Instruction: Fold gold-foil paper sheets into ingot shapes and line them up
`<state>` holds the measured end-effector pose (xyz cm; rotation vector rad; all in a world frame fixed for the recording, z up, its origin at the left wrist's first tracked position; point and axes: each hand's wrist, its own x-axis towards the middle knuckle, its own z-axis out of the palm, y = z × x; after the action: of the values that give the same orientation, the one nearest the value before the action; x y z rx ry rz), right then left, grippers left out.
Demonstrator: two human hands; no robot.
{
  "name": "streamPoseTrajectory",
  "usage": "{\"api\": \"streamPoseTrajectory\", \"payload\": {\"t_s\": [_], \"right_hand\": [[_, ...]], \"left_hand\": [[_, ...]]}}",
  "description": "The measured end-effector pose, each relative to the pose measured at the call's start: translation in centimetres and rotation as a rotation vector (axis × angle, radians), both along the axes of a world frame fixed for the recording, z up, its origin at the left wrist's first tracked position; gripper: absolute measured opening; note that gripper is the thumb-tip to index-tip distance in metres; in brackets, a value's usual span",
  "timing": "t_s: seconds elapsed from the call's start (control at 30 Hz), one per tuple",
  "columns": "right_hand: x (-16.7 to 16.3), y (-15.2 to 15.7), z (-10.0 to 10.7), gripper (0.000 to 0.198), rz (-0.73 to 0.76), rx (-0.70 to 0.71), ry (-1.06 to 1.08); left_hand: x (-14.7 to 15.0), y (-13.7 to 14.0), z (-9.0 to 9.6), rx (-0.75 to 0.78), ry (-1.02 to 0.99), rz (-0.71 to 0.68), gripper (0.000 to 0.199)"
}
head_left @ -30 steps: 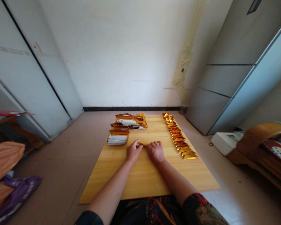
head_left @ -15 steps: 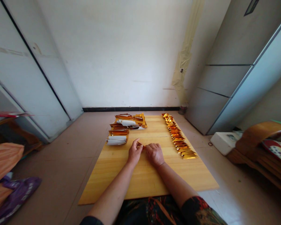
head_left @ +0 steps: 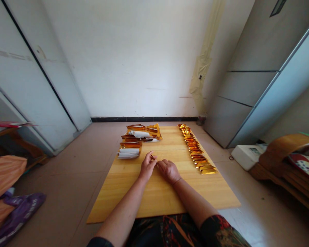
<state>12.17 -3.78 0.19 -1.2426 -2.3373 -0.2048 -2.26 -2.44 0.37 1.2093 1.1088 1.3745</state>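
Observation:
My left hand point(head_left: 147, 166) is closed in a pinch over the middle of the wooden board point(head_left: 118, 192). A sliver of brown foil packet point(head_left: 152, 157) shows at its fingertips; the rest is hidden. Just to its right, my right hand point(head_left: 169, 170) is curled, its fingertips close to the left ones. What its fingers hold is hidden. Gold foil packets point(head_left: 207, 168) lie overlapping in a long row along the right side. On the left sit brown foil packets point(head_left: 130, 145) and whitish flat pieces point(head_left: 128, 153).
Behind those, a white roll-like piece point(head_left: 139, 134) lies among more brown and gold foil. A grey fridge point(head_left: 237, 89) stands at right, near a white box point(head_left: 247, 156) and wooden furniture point(head_left: 278, 168). Orange and purple bags point(head_left: 18, 212) rest at left.
My hands stay together over the board. The left fingers have turned slightly, and the fingers of the right hand have curled and shifted a little. The packets on both sides look unchanged.

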Motion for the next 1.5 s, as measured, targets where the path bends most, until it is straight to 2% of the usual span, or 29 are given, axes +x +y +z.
{"api": "streamPoseTrajectory", "payload": {"t_s": [0.2,0.47,0.63,0.97,1.3,1.5], "right_hand": [[-0.1,-0.3,0.3,0.022,0.012,-0.055,0.055],[0.5,-0.1,0.7,0.022,0.085,-0.235,0.360],[0.6,0.5,0.4,0.018,0.082,-0.288,0.450],[0.4,0.6,-0.2,0.021,0.015,-0.228,0.319],[0.2,0.3,0.1,0.022,-0.069,-0.159,0.118],[0.2,0.3,0.3,0.020,-0.131,-0.174,0.065]], "left_hand": [[-0.1,-0.1,0.3,-0.031,-0.033,0.002,0.055],[-0.3,0.1,-0.4,-0.014,-0.017,0.000,0.059],[-0.5,0.3,-0.7,-0.013,0.015,-0.019,0.060],[-0.3,0.0,-0.1,-0.009,0.038,-0.039,0.064],[-0.1,-0.1,0.1,0.001,0.145,0.013,0.064],[-0.1,-0.4,0.3,-0.009,0.138,-0.013,0.068]]}}
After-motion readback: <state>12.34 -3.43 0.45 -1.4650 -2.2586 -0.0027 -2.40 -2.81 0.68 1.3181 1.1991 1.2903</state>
